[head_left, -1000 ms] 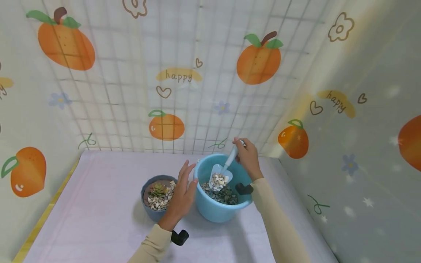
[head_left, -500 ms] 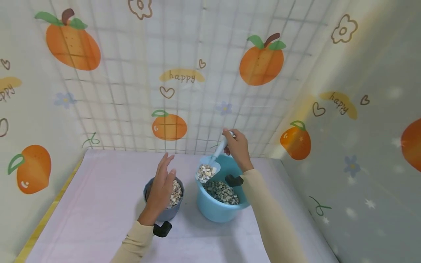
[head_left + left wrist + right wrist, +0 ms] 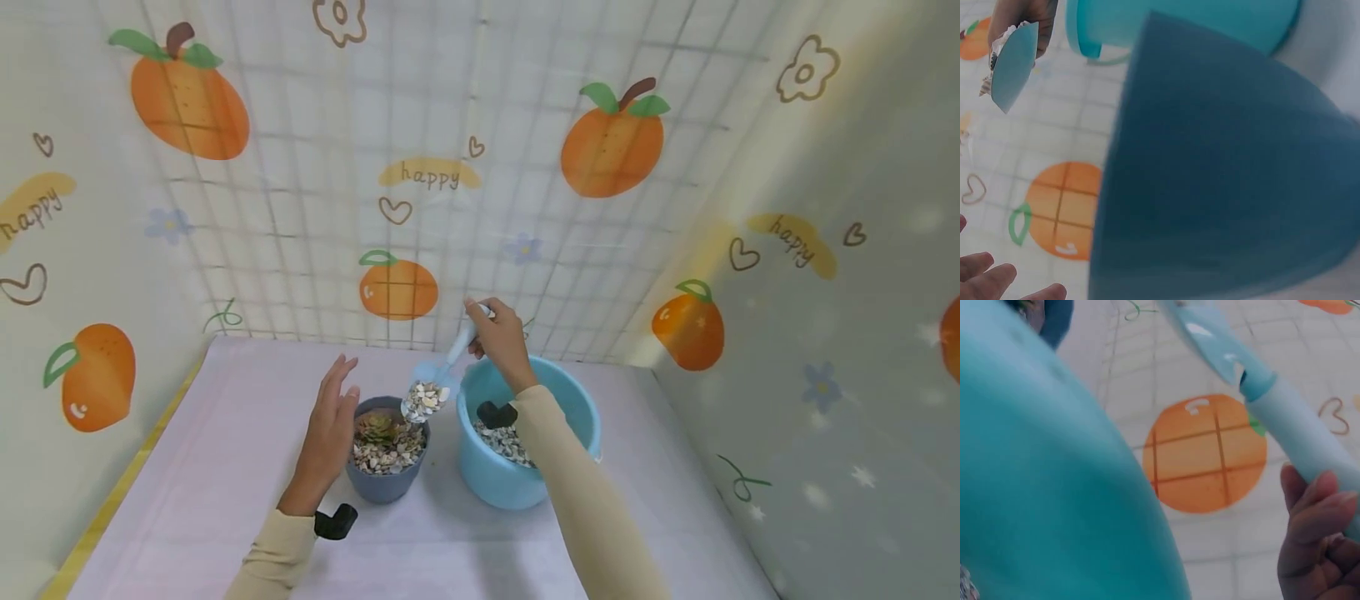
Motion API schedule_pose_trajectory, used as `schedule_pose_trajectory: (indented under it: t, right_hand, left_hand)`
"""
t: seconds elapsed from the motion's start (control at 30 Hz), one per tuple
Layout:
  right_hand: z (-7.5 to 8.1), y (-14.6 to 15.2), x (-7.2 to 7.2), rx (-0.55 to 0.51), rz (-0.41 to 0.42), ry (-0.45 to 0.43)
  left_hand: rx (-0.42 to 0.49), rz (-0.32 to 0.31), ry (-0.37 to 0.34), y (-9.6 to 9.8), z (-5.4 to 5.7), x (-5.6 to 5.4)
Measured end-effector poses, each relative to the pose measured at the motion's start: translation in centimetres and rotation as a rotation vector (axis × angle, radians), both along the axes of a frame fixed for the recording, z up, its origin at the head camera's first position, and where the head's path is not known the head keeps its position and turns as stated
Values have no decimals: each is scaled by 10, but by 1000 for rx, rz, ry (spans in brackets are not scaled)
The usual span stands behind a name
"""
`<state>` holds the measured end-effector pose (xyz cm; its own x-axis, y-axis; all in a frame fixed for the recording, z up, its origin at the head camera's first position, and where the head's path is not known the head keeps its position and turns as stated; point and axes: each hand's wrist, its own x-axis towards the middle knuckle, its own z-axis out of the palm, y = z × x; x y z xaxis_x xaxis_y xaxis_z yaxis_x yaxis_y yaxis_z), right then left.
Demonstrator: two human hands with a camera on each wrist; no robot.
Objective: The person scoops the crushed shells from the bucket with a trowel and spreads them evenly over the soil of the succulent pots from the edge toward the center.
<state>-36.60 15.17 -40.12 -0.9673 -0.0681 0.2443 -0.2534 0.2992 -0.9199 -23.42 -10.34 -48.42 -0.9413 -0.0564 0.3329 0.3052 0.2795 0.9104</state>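
Observation:
My right hand (image 3: 501,337) grips the handle of a light blue scoop (image 3: 460,342), its fingers curled round it in the right wrist view. Pale stone chips (image 3: 425,401) fill the scoop's blade, which hangs at the right rim of a grey-blue plant pot (image 3: 384,487). Inside that pot, a small green succulent (image 3: 377,428) stands among more chips. My left hand (image 3: 325,429) is at the pot's left side, fingers extended and holding nothing. In the left wrist view, the pot's wall (image 3: 1222,162) fills much of the frame, with the fingertips (image 3: 1004,275) low at the left.
A light blue bucket (image 3: 498,487) stands right of the pot, with stone chips (image 3: 504,442) at its bottom. My right forearm passes over it. A pale cloth (image 3: 225,467) covers the table, and a printed curtain (image 3: 315,275) hangs behind.
The right hand has carried the loaded scoop left, out of the bucket and over to the pot. The left hand has moved left from the bucket's rim, past the pot, uncovering the succulent.

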Motion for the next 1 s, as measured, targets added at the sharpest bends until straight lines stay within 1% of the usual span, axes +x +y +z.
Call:
schedule_pose_trajectory:
  t: [0.2,0.37,0.53,0.83,1.0]
  right_hand:
    - [-12,-17,-1,8,31,-24]
    - [-17,-27,0,7,31,-33]
    - [-17,-36,4,3,46,-48]
    - [-28,-42,2,17,55,-58]
    - [-33,-42,2,21,56,-68]
  left_hand:
    - [-31,37,5,-14,-13,0]
    - [-40,48,-21,-20,-23,0]
    - [-44,47,-57,-21,-35,0]
    - [-54,52,-94,-21,-50,-1]
    - [-37,27,-136,-20,-59,-1]
